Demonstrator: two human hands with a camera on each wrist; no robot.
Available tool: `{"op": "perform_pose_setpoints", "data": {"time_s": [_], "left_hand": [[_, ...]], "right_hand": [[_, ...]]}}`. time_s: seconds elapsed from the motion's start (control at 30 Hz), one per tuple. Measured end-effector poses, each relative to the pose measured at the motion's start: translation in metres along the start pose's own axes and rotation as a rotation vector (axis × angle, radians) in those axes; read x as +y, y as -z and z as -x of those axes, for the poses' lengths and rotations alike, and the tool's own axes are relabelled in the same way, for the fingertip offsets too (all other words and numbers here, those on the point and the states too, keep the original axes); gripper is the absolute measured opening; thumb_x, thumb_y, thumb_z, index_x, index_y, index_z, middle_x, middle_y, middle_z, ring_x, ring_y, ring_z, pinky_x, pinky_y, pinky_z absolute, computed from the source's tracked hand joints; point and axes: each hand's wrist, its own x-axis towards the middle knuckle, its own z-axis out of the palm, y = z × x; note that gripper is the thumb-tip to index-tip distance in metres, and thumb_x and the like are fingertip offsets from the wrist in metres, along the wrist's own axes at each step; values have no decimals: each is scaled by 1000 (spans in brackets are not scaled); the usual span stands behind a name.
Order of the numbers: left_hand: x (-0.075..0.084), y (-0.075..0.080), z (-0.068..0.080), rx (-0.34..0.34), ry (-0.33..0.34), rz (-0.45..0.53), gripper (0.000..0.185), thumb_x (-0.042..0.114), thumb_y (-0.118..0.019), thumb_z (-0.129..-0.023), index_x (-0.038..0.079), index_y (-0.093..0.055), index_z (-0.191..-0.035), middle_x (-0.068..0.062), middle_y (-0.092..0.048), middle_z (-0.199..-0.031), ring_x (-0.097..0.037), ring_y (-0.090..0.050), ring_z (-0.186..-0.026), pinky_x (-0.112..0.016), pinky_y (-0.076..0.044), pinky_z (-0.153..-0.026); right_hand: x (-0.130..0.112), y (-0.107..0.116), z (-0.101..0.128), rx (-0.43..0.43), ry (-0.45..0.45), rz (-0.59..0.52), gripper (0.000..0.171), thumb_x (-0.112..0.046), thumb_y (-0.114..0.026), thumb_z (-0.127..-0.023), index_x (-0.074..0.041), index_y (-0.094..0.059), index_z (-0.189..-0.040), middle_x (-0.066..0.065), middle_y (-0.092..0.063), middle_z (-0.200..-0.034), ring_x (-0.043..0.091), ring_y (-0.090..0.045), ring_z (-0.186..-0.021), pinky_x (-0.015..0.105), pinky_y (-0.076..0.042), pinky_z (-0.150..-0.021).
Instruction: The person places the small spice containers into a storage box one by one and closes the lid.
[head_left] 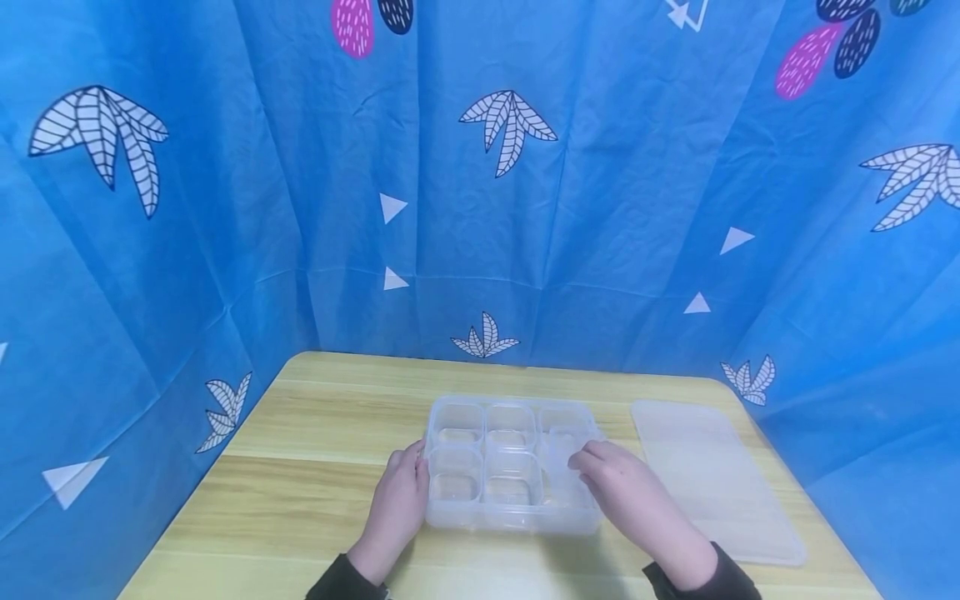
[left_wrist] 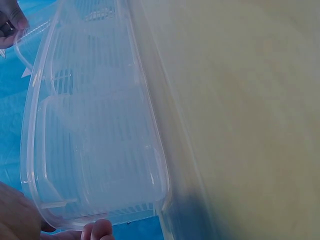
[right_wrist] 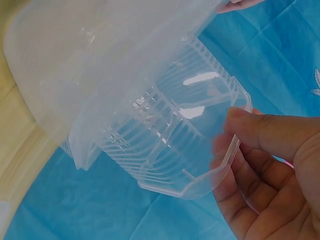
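A clear plastic storage box (head_left: 513, 518) with several open compartments sits on the wooden table. Its left end is gripped by my left hand (head_left: 396, 500); in the left wrist view, fingertips (left_wrist: 100, 229) curl round the corner of the box (left_wrist: 105, 130). At the right-hand column, my right hand (head_left: 626, 487) pinches the rim of a small clear ribbed bin (right_wrist: 175, 125) between thumb and fingers. That bin looks tilted, partly over or inside the box; how deep it sits I cannot tell.
A flat translucent lid (head_left: 720, 483) lies on the table (head_left: 300, 483) to the right of the box. Behind and at both sides hangs a blue patterned curtain (head_left: 480, 233), close to the table's edges.
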Motion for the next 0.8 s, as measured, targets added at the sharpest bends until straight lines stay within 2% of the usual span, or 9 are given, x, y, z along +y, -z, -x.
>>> {"op": "perform_pose_setpoints", "data": {"time_s": [0.4,0.8], "left_hand": [[1,1,1,1,-1,-7,39,12,-49,-105,-9,-52,-137,-16,-58,-103,-12,-56,-73,-23,-49,-59],[2,2,1,7,-1,-14,38,11,-49,-104,-9,-52,-137,-19,-59,-106,-16,-58,-76,-29,-52,-62]], "right_hand": [[-3,-6,3,-14,-16,-11,28,9,-80,-74,-11,-71,-91,-5,-62,-85,14,-64,-80,27,-56,-70],[-4,-12,6,-86,-69,-32,26,7,-80,-76,-11,-72,-93,-5,-62,-86,14,-64,-81,28,-56,-72]]}}
